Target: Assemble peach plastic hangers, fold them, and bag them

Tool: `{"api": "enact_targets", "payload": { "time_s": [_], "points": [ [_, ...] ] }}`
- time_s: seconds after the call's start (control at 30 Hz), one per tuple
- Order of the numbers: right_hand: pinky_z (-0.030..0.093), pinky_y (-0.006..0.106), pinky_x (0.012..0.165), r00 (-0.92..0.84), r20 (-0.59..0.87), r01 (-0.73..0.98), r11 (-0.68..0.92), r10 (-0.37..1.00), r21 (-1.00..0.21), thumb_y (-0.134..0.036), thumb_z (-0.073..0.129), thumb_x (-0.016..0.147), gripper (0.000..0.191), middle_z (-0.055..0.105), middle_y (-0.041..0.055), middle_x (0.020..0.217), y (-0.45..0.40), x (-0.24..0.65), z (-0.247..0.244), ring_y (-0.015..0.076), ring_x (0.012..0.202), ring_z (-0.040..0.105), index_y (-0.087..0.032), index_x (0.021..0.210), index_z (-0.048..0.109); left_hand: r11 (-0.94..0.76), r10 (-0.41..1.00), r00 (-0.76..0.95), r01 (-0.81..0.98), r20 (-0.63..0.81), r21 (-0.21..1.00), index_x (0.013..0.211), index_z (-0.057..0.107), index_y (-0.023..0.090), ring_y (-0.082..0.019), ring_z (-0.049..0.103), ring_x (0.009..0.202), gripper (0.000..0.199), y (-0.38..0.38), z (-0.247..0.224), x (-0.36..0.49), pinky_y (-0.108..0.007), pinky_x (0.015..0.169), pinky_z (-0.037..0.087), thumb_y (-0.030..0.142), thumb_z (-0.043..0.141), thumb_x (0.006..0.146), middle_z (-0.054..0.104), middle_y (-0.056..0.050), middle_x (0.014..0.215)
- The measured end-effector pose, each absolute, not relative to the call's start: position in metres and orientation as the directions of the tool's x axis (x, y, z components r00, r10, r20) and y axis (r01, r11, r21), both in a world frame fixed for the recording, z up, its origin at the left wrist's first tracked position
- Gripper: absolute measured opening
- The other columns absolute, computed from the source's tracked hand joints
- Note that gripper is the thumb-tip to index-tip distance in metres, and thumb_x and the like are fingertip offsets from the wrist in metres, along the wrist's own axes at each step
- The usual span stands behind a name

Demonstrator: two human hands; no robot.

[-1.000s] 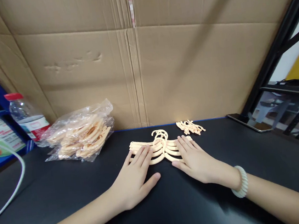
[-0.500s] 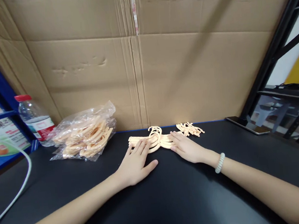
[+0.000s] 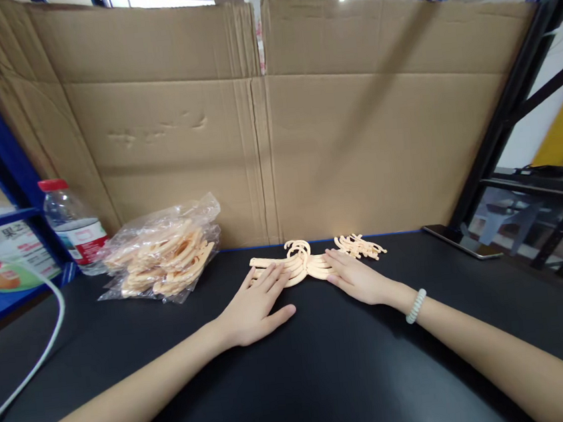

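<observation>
Several cream-coloured clothes hangers (image 3: 306, 267) lie overlapped on the black table, their hooks pointing toward the cardboard. My left hand (image 3: 261, 305) lies flat over their left arms with its fingers stretched out and the thumb apart. On the other side, my right hand (image 3: 356, 275) rests with straight fingers over the right arms, hiding their ends. Neither hand is wrapped around anything. Just beyond my right hand is a small heap of thin cream pieces (image 3: 360, 246), probably of the same plastic.
At the left, a clear plastic bag (image 3: 165, 253) holds more hangers, beside a red-capped bottle (image 3: 78, 226). A white cable (image 3: 55, 329) crosses the left side. A phone-like flat device (image 3: 460, 242) lies at the right rear. Cardboard (image 3: 379, 133) stands along the back.
The view has tilted up a little. The hangers have shifted slightly to the right relative to my left hand, and both hands stay flat on them.
</observation>
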State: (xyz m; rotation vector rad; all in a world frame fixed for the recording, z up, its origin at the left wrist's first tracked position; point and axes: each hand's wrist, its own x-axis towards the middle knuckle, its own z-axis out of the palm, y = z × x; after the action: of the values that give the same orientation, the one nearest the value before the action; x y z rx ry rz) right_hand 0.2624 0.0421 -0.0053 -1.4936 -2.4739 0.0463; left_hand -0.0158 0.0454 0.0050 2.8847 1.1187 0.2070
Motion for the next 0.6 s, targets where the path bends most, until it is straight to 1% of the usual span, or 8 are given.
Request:
{"api": "enact_targets", "payload": {
  "time_s": [0.1, 0.2, 0.3, 0.4, 0.43, 0.5, 0.53, 0.6],
  "points": [
    [0.025, 0.048, 0.117, -0.434, 0.229, 0.878, 0.467, 0.871, -0.109, -0.041, 0.032, 0.100, 0.060, 0.034, 0.0246, 0.150, 0.040, 0.263, -0.007, 0.0305, 0.142, 0.028, 0.000, 0.143, 0.038, -0.724, 0.690, 0.718, 0.685, 0.096, 0.081, 0.151, 0.025, 0.015, -0.031, 0.013, 0.147, 0.074, 0.045, 0.006, -0.015, -0.058, 0.115, 0.011, 0.063, 0.028, 0.094, 0.019, -0.016, 0.157],
    [0.025, 0.051, 0.116, -0.461, 0.323, 0.873, 0.488, 0.826, -0.004, -0.038, 0.039, 0.099, 0.055, 0.039, 0.0242, 0.148, 0.036, 0.261, -0.007, 0.0328, 0.141, 0.029, 0.000, 0.139, 0.044, -0.715, 0.698, 0.707, 0.695, 0.111, 0.070, 0.150, 0.027, 0.012, -0.032, 0.014, 0.147, 0.074, 0.043, 0.007, -0.015, -0.058, 0.115, 0.011, 0.061, 0.031, 0.094, 0.021, -0.018, 0.157],
    [0.029, 0.054, 0.112, -0.562, 0.412, 0.813, 0.571, 0.717, 0.116, -0.023, 0.044, 0.096, 0.042, 0.049, 0.0206, 0.140, 0.029, 0.255, -0.002, 0.0329, 0.139, 0.033, -0.008, 0.135, 0.049, -0.739, 0.666, 0.712, 0.671, 0.224, 0.066, 0.146, 0.036, 0.016, -0.032, 0.024, 0.144, 0.062, 0.040, 0.008, -0.016, -0.058, 0.114, 0.016, 0.051, 0.040, 0.094, 0.034, -0.016, 0.153],
    [0.043, 0.049, 0.098, -0.658, 0.412, 0.739, 0.646, 0.630, 0.192, -0.012, 0.041, 0.095, 0.031, 0.061, 0.0170, 0.118, 0.019, 0.245, 0.005, 0.0298, 0.120, 0.051, -0.013, 0.121, 0.059, -0.827, 0.535, 0.757, 0.560, 0.376, 0.049, 0.130, 0.053, 0.022, -0.028, 0.043, 0.133, 0.039, 0.035, 0.011, -0.017, -0.053, 0.113, 0.025, 0.033, 0.048, 0.093, 0.055, -0.011, 0.138],
    [0.046, 0.045, 0.092, -0.682, 0.392, 0.717, 0.668, 0.617, 0.197, -0.012, 0.039, 0.095, 0.029, 0.063, 0.0152, 0.108, 0.016, 0.242, 0.007, 0.0278, 0.110, 0.055, -0.013, 0.114, 0.062, -0.861, 0.478, 0.778, 0.507, 0.409, 0.041, 0.122, 0.058, 0.022, -0.026, 0.049, 0.126, 0.032, 0.033, 0.012, -0.017, -0.050, 0.111, 0.030, 0.027, 0.048, 0.092, 0.060, -0.010, 0.130],
    [0.048, 0.038, 0.081, -0.714, 0.347, 0.685, 0.710, 0.608, 0.164, -0.014, 0.039, 0.096, 0.026, 0.063, 0.0110, 0.094, 0.008, 0.235, 0.008, 0.0233, 0.092, 0.058, -0.014, 0.104, 0.064, -0.912, 0.379, 0.817, 0.409, 0.434, 0.028, 0.109, 0.063, 0.021, -0.023, 0.058, 0.110, 0.024, 0.029, 0.015, -0.016, -0.042, 0.102, 0.040, 0.020, 0.045, 0.092, 0.067, -0.008, 0.113],
    [0.048, 0.036, 0.078, -0.721, 0.332, 0.674, 0.727, 0.608, 0.132, -0.015, 0.039, 0.096, 0.025, 0.062, 0.0095, 0.091, 0.004, 0.233, 0.009, 0.0217, 0.087, 0.058, -0.015, 0.103, 0.064, -0.928, 0.345, 0.835, 0.371, 0.430, 0.024, 0.105, 0.064, 0.020, -0.022, 0.060, 0.102, 0.024, 0.028, 0.016, -0.016, -0.039, 0.096, 0.044, 0.018, 0.044, 0.092, 0.068, -0.008, 0.106],
    [0.048, 0.034, 0.078, -0.717, 0.319, 0.669, 0.740, 0.620, 0.066, -0.016, 0.042, 0.095, 0.022, 0.061, 0.0083, 0.092, -0.003, 0.229, 0.009, 0.0205, 0.086, 0.056, -0.015, 0.105, 0.062, -0.941, 0.317, 0.855, 0.336, 0.410, 0.027, 0.102, 0.065, 0.020, -0.020, 0.062, 0.091, 0.024, 0.026, 0.016, -0.015, -0.034, 0.085, 0.049, 0.016, 0.043, 0.093, 0.068, -0.007, 0.097]
  ]
}}
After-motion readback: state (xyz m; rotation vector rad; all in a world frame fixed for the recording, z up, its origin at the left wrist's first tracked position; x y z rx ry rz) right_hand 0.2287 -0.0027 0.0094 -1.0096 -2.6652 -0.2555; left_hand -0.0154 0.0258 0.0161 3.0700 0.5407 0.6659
